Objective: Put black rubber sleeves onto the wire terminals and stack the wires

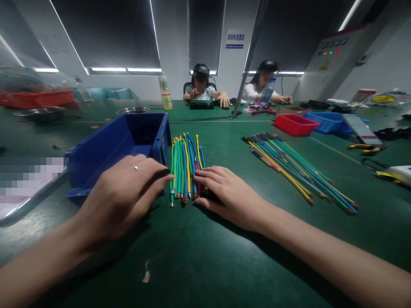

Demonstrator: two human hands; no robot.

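Note:
A small bundle of short coloured wires point(184, 164), green, yellow and blue, lies on the green table point(205, 256) just right of an open blue plastic bin point(128, 145). My left hand point(123, 194) rests palm down at the bin's near corner, its fingertips touching the left side of the bundle. My right hand point(229, 192) lies flat on the table at the bundle's right side, fingers against the wire ends. Neither hand grips anything. A ring shows on my left hand.
A longer fan of coloured wires point(298, 171) lies to the right. Red point(295, 124) and blue trays point(326, 122), yellow-handled pliers point(366, 148), a bottle point(165, 94) and a metal tray point(28, 201) stand around. Two people sit working at the far side.

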